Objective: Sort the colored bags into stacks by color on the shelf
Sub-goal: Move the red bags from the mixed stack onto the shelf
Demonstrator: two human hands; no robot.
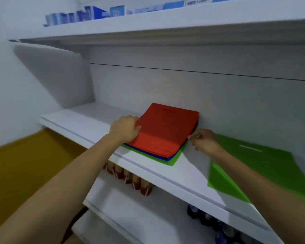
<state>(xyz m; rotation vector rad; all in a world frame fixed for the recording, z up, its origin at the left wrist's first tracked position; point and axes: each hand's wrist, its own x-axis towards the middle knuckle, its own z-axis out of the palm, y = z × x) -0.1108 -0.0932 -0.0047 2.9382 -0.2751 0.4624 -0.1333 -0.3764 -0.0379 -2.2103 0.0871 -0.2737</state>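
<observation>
Fingers (135,123) of the left hand (125,128) gripped the red bags (165,127); the right hand (205,141) had an unclear hold. Next the reds probably needed lifting off the blue bags (165,157).

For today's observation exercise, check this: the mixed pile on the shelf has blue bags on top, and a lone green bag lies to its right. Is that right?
Not quite. The head view shows red bags on top of the pile; blue bags show only as a thin layer beneath. The lone green bag does lie to its right on the shelf.
</observation>
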